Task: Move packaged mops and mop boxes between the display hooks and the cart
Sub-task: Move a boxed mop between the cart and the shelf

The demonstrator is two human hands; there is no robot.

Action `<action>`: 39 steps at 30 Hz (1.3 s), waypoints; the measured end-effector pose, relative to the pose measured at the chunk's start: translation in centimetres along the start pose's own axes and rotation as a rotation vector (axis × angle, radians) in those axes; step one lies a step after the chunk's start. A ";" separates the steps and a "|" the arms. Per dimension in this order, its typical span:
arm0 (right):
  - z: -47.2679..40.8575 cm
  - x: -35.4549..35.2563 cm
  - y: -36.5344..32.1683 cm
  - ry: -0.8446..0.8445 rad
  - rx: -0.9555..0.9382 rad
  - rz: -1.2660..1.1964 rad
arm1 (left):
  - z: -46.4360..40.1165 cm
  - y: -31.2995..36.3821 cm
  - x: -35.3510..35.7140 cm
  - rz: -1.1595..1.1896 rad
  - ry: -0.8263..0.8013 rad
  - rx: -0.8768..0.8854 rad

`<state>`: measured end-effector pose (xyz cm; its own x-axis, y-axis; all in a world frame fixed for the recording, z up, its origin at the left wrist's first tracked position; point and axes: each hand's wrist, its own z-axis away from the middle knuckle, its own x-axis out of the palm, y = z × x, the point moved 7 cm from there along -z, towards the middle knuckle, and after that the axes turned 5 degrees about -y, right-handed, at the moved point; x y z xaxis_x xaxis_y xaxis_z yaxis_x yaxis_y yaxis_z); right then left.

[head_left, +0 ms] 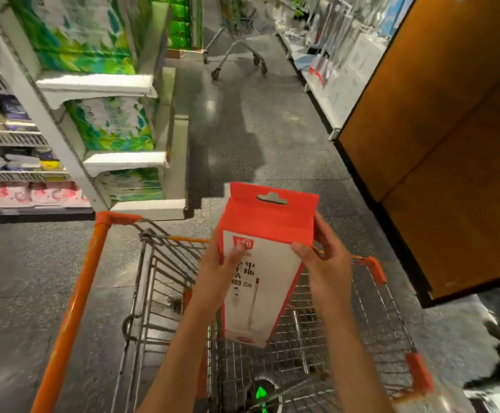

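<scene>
Shelving point(64, 93) on the left side of the aisle carries green-printed paper-goods packs point(105, 123) on white tiers, with smaller packets in rows further left. Below and nearer, a wire cart point(159, 281) with orange rails stands on the dark speckled floor point(19, 278), its basket open to the camera.

Left hand point(219, 272) grips the left edge of the mop box point(260, 263), thumb laid across the white front panel just under the red logo. Mop box position — upright, slightly tilted, held above the cart basket, clear of the wire. Box body is orange-red with a white front showing dark print and a mop drawing; the top flap has a hanging slot.

Right hand point(329, 260) clamps the right edge of the same box, fingers wrapped behind it — thumb on the front corner.

Further right, an orange-brown panel point(439, 144) fills the view; beyond it, blurred hanging goods point(341, 46) line the aisle. A second cart point(236, 52) stands far down the aisle.
</scene>
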<state>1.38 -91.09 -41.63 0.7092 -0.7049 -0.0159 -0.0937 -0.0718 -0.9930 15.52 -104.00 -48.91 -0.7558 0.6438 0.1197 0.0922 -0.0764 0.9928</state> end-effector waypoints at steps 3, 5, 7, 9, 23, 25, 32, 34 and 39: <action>1.0 -2.5 -3.6 0.042 -0.073 -0.017 | 0.6 3.4 3.0 0.054 -0.056 0.081; 1.8 -4.5 -5.7 0.077 -0.110 -0.043 | 1.1 5.2 5.1 0.060 -0.078 0.113; 2.8 -6.8 -7.8 0.125 -0.152 -0.074 | 1.8 7.2 7.4 0.053 -0.085 0.136; 4.0 -9.3 -10.2 0.171 -0.202 -0.080 | 2.6 9.2 10.0 0.051 -0.109 0.179; 18.7 -28.4 -28.1 0.427 -0.547 -0.035 | 15.4 25.9 31.6 0.127 -0.308 0.524; 21.5 -30.8 -30.2 0.439 -0.593 0.006 | 18.0 27.4 34.7 0.162 -0.346 0.544; 32.0 -39.7 -34.1 0.564 -0.690 0.098 | 27.2 28.9 45.4 0.279 -0.511 0.529; 35.3 -42.6 -34.4 0.620 -0.701 0.118 | 29.9 28.7 48.7 0.299 -0.566 0.516; 43.8 -49.4 -35.0 0.769 -0.685 0.226 | 37.2 27.1 57.3 0.335 -0.778 0.456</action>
<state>0.19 -22.86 -11.22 0.0139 -0.9921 0.1243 -0.7132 -0.0970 -0.6942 -1.14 -40.88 -15.19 -0.0179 0.9796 0.1999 0.5923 -0.1507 0.7915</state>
